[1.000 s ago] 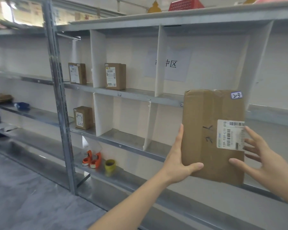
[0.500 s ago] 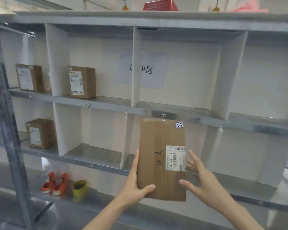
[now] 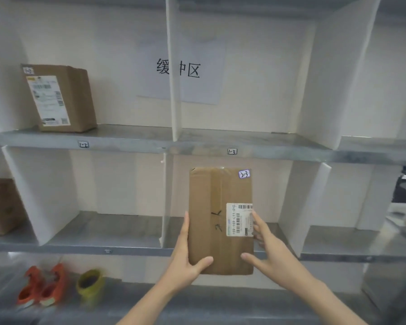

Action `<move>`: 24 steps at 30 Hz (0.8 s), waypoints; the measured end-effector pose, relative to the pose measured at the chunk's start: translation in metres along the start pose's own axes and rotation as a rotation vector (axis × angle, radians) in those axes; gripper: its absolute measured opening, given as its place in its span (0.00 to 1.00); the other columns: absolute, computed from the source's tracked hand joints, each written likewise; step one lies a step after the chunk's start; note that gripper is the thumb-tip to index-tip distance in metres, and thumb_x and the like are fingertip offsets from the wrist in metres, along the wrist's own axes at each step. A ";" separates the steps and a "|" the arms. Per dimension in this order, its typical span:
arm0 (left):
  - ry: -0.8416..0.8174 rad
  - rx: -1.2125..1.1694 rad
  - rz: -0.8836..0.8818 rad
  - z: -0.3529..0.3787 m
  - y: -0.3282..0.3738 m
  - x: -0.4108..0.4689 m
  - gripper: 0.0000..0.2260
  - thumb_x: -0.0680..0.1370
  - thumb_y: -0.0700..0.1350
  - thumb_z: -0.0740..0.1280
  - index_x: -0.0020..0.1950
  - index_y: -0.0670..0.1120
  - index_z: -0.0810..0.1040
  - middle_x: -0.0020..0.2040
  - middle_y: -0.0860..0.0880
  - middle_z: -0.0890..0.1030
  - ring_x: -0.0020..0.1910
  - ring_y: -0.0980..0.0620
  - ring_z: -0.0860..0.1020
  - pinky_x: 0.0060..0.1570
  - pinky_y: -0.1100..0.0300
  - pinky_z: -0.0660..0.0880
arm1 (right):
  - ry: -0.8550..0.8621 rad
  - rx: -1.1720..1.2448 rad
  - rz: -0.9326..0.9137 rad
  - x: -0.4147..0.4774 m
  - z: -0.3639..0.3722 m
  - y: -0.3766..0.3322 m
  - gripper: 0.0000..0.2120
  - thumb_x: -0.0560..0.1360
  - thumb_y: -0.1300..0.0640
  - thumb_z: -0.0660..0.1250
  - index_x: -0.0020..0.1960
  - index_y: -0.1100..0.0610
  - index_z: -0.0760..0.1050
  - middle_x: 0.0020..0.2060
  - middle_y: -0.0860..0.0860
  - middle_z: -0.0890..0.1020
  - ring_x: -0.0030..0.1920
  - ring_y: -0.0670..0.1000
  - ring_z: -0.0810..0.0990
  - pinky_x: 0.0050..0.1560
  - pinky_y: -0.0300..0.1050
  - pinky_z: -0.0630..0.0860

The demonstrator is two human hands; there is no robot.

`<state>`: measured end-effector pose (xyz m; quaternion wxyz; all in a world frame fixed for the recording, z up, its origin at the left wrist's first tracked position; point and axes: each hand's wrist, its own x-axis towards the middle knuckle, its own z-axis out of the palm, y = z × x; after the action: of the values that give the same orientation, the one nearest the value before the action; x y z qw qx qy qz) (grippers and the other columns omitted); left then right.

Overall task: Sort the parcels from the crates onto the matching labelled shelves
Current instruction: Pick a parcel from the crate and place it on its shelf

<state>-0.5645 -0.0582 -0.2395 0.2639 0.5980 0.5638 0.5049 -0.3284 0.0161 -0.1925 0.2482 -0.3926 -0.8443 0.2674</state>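
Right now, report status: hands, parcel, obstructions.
Left hand grips parcel, right hand touches its right edge. Parcel tagged 2-3, upright before bay under shelf tag 1-3. Nothing visible in the way.

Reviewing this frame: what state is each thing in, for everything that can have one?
Flat brown cardboard parcel marked 2-3: taped shut, upright, held in front of the lower shelf.
Left hand: grips the parcel's lower left edge.
Right hand: fingers spread, touching its right edge.
Brown cardboard box with white label: closed, standing on the upper shelf above tag 1-2.
Yellow-green tape roll: resting on the bottom shelf.
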 end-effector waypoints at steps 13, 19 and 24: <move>0.048 0.080 -0.089 0.008 -0.048 0.069 0.55 0.71 0.49 0.77 0.74 0.70 0.32 0.76 0.67 0.53 0.75 0.61 0.59 0.75 0.48 0.61 | -0.045 -0.042 0.051 0.075 0.021 0.046 0.49 0.74 0.52 0.71 0.75 0.37 0.36 0.70 0.40 0.68 0.70 0.43 0.68 0.70 0.44 0.67; 0.079 0.112 -0.134 0.016 -0.066 0.099 0.55 0.70 0.51 0.77 0.73 0.70 0.33 0.76 0.63 0.53 0.74 0.58 0.60 0.74 0.47 0.62 | -0.022 -0.061 0.033 0.114 0.030 0.071 0.51 0.74 0.54 0.71 0.75 0.36 0.33 0.69 0.37 0.65 0.70 0.48 0.70 0.69 0.50 0.69; 0.123 0.166 -0.192 0.013 -0.080 0.129 0.57 0.63 0.59 0.79 0.73 0.71 0.35 0.77 0.54 0.61 0.74 0.52 0.65 0.72 0.44 0.65 | -0.007 -0.042 0.019 0.141 0.035 0.085 0.49 0.74 0.55 0.71 0.76 0.39 0.37 0.74 0.45 0.66 0.68 0.51 0.73 0.68 0.50 0.71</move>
<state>-0.6040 0.0843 -0.2754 0.2258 0.5291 0.6732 0.4646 -0.3854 0.1654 -0.2437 0.2345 -0.4047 -0.8469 0.2531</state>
